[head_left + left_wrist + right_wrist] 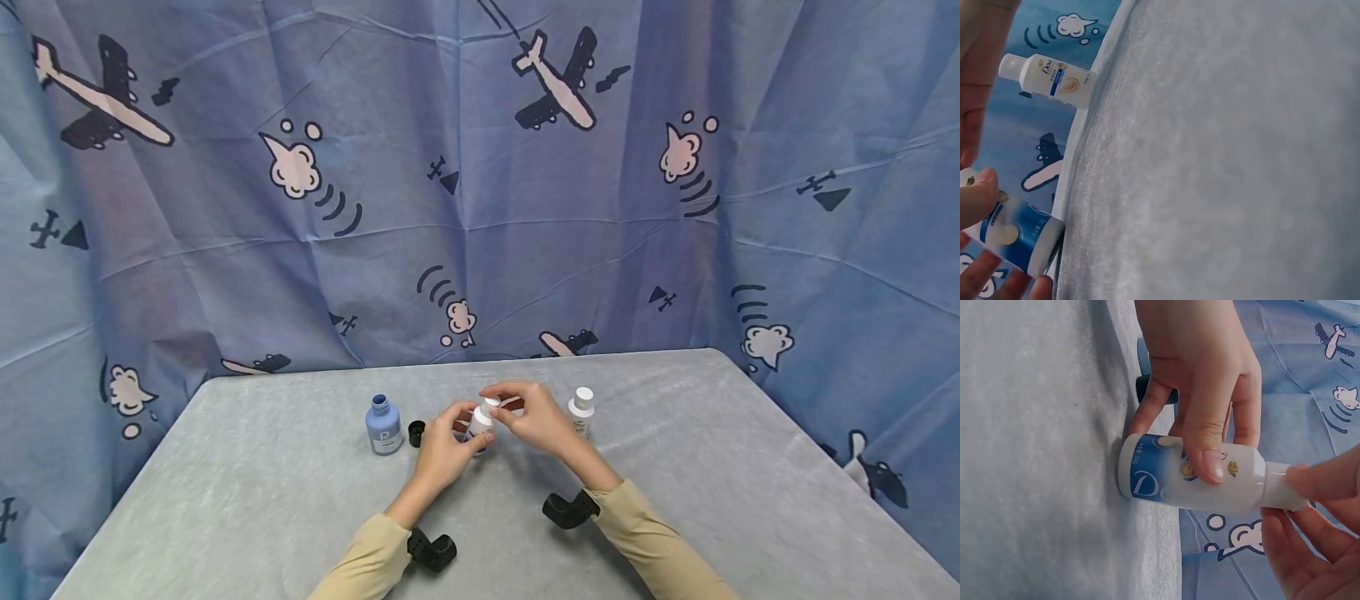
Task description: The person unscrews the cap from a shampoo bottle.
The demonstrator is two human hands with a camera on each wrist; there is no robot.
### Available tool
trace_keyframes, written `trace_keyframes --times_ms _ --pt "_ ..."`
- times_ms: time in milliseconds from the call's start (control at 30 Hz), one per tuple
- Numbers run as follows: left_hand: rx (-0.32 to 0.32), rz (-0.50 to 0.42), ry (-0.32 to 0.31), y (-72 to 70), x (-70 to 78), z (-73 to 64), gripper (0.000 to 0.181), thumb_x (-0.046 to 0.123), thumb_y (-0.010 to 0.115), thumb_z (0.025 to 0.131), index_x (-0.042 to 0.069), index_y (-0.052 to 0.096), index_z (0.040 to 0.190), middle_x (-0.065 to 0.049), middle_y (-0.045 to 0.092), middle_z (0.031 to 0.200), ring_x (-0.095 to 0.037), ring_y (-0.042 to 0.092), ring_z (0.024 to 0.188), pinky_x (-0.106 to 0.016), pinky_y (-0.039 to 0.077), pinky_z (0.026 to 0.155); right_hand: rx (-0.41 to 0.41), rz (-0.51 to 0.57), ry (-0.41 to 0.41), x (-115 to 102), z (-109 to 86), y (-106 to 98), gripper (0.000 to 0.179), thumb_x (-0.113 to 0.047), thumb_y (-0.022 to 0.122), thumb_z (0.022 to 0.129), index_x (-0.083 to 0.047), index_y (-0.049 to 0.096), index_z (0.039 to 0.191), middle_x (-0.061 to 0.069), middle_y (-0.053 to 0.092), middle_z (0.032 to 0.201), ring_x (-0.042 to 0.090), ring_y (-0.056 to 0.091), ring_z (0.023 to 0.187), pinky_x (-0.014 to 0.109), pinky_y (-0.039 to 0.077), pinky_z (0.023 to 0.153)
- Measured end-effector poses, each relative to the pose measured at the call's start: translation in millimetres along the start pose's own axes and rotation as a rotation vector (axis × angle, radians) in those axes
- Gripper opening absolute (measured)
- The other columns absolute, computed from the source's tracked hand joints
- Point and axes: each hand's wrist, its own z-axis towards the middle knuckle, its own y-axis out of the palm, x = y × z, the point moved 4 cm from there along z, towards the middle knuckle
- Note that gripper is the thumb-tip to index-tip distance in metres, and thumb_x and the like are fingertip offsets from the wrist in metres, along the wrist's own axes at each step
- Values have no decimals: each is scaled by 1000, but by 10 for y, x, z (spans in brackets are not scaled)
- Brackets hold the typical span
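A small white bottle with a blue lower label stands nearly upright between the two hands, its base close over the table. My left hand grips the bottle's body, thumb across the front and fingers behind. On the white cap, the thumb and fingers of my right hand pinch from either side. The cap sits on the bottle's neck. Parts of the label are hidden under the left thumb.
Left of the hands stands a blue bottle with an uncovered neck, and a black cap lies beside it. A second white bottle, capped, stands to the right behind the right hand. A patterned curtain hangs behind the grey table.
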Motion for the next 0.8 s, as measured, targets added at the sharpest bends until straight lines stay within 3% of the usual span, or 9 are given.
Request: trace_keyframes --times_ms 200,467,667,800 --pt "9 -20 -13 5 -12 -2 37 19 82 74 12 67 107 -8 69 91 -20 66 82 -31 54 73 43 13 18 -2 10 21 26 -8 70 85 0 68 110 16 70 106 26 68 91 37 57 80" --pt "20 -24 -17 2 -7 -14 38 22 83 73 12 67 106 -8 69 91 -20 66 81 -31 54 73 124 -27 143 -7 25 15 24 -18 77 80 -7 72 101 8 73 96 15 67 79 24 55 70" --pt "54 -15 57 4 3 -21 37 17 83 72 9 67 104 -8 69 88 -17 64 77 -30 53 69 139 -33 142 -2 31 11 21 -14 77 79 -3 72 96 9 72 89 12 66 74 22 54 68" --pt "28 -29 8 -2 7 -19 37 19 83 73 11 67 106 -7 69 91 -20 65 82 -31 54 73 136 -16 130 -4 29 11 20 -12 77 79 -3 73 97 10 72 90 14 67 76 22 55 70"
